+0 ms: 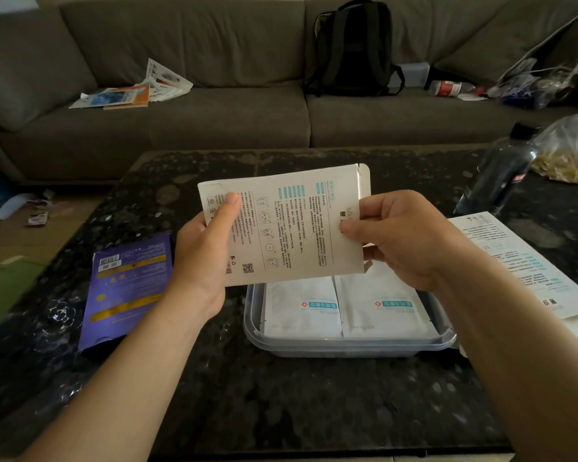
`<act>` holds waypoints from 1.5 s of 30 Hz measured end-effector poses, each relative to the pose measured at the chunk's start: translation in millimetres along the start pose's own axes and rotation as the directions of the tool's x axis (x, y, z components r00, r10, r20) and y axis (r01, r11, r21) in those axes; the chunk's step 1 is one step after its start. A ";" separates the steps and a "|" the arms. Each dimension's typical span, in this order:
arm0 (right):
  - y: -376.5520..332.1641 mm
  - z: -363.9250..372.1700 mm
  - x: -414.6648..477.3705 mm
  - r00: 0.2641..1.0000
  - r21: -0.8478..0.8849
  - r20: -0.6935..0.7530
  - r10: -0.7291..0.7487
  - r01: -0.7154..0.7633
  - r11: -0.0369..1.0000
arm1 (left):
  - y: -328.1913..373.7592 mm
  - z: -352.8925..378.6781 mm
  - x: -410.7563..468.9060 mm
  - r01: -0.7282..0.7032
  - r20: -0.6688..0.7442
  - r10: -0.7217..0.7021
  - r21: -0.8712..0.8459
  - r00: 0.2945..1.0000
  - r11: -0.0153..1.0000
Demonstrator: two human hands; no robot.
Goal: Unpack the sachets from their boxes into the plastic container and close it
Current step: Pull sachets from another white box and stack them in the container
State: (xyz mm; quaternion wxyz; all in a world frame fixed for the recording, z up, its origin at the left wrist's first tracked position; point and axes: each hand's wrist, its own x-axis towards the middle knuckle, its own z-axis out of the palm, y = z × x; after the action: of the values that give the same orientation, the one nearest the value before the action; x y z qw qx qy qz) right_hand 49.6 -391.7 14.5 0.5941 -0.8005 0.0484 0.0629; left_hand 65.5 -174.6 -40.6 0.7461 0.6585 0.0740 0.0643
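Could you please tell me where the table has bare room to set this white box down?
The widest bare patch of table lies nearer than the container, between the forearms. Another runs beyond the held box, toward the sofa. The right is crowded: a flat white box, bottle and bag. The purple box fills the left.

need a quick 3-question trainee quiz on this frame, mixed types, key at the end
1. True or false: the purple box lies right of the plastic container.
2. What do the left hand and right hand grip? A white box; B purple box; C nothing.
3. How many sachets show in the plastic container?
Key: 1 false, it lies to the left. 2 A. 3 two, side by side.
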 end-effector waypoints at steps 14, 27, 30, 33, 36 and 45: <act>-3.1 -11.7 -0.9 0.999 0.251 0.013 -0.038 0.034 0.967 | 3.2 -2.8 2.1 0.132 -0.060 -0.134 -0.038 0.989 0.991; 3.5 -27.3 2.6 0.996 0.298 0.032 -0.089 0.075 0.951 | 1.3 -8.6 7.7 0.171 -0.157 -0.187 -0.110 0.970 0.979; 5.0 -25.6 4.4 0.998 0.319 -0.018 -0.062 0.065 0.946 | 1.2 -8.9 7.9 0.166 -0.176 -0.186 -0.120 0.967 0.979; 6.2 -30.7 6.5 0.995 0.411 -0.053 -0.083 0.098 0.906 | 1.3 -13.2 10.6 0.161 -0.228 -0.195 -0.159 0.954 0.974; 8.5 -40.5 8.8 0.991 0.458 -0.101 -0.093 0.129 0.879 | 3.3 -17.2 12.3 0.148 -0.279 -0.205 -0.215 0.938 0.965; 9.1 -59.5 -5.2 0.967 0.443 0.033 -0.251 0.211 0.871 | 6.8 -19.8 14.5 0.096 -0.353 -0.213 -0.321 0.911 0.942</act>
State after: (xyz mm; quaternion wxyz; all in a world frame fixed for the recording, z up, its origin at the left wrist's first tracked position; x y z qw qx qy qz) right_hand 45.7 -451.2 23.7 0.7627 -0.6436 -0.0616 0.0146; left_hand 75.8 -151.7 -36.6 0.8102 0.5056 0.2603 0.1421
